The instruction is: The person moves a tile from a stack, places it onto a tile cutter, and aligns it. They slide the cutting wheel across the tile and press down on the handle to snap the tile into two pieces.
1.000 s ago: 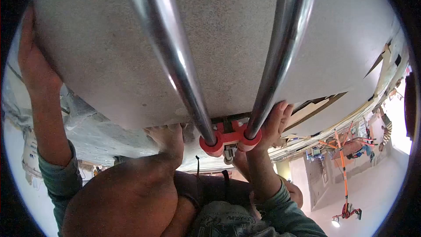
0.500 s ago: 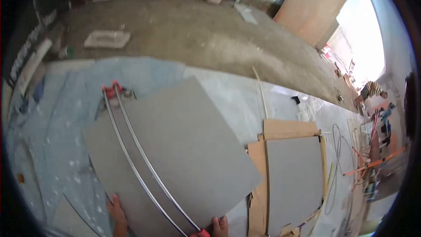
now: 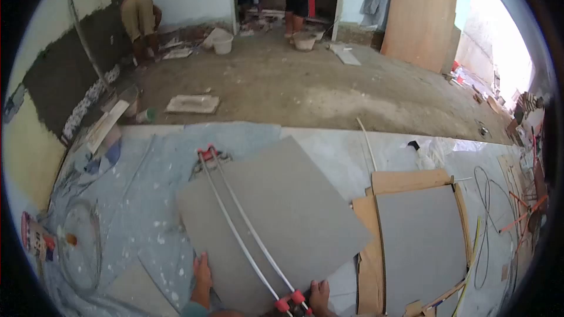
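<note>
A large grey tile [image 3: 305,217] lies turned at an angle in front of me. Two metal rails [image 3: 249,229] of a tile cutter run across its top, with a red end piece [image 3: 207,154] at the far end and red fittings [image 3: 291,300] near me. My left hand [image 3: 202,275] grips the tile's lower left edge, its fingertips showing. At the near edge, just right of the red fittings, my right hand [image 3: 320,296] is closed on the tile, fingers bent. The undersides of both grips are hidden.
More grey tiles [image 3: 420,240] sit in opened cardboard [image 3: 369,258] at the right. Blue sheeting [image 3: 138,199] covers the floor at left, with a bucket [image 3: 40,238]. A cable [image 3: 484,229] lies far right. A person [image 3: 140,17] bends at back left; others stand in the doorway.
The view has tilted up and levelled, so the tile, the rails and both hands appear further right. The doorway and people at the back show more fully. Both hands remain at the tile's edges.
</note>
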A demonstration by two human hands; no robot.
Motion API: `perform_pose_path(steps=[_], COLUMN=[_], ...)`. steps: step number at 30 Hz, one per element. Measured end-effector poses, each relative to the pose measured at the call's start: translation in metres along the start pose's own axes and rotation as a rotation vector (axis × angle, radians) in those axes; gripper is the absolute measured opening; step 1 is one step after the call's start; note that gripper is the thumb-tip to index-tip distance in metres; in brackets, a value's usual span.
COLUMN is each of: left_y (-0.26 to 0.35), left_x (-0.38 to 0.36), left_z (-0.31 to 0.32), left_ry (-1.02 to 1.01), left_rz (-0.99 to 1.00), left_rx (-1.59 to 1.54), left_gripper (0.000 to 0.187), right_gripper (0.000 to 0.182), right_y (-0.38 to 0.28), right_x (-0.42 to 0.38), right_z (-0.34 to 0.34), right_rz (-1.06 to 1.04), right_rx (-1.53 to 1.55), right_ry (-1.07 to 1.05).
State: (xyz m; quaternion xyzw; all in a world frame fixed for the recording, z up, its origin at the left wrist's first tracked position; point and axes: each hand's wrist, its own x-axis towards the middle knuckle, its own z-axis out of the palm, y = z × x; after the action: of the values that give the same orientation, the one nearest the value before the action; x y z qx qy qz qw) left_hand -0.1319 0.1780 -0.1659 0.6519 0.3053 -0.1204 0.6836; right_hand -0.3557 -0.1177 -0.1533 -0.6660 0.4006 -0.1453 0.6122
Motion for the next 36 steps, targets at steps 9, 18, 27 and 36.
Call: perform_pose_path(steps=[9, 18, 27, 36], left_y=[0.026, 0.018, 0.011, 0.033], left_x=[-0.032, -0.021, -0.015, -0.035], left_z=[0.014, 0.007, 0.008, 0.019], left_ry=[0.042, -0.095, -0.005, 0.030], left_rz=[0.062, 0.162, 0.156, 0.093], left_rx=[0.085, -0.014, -0.007, 0.014], left_gripper=[0.071, 0.063, 0.061, 0.051], right_gripper=[0.025, 0.025, 0.024, 0.023], right_y=[0.028, 0.007, -0.001, -0.005], right_x=[0.003, -0.002, -0.003, -0.003], right_z=[-0.009, -0.004, -0.008, -0.009], right_rz=[-0.006, -0.021, -0.024, -0.014], right_rx=[0.154, 0.231, 0.199, 0.161], right_ry=[-0.027, -0.036, -0.052, -0.040])
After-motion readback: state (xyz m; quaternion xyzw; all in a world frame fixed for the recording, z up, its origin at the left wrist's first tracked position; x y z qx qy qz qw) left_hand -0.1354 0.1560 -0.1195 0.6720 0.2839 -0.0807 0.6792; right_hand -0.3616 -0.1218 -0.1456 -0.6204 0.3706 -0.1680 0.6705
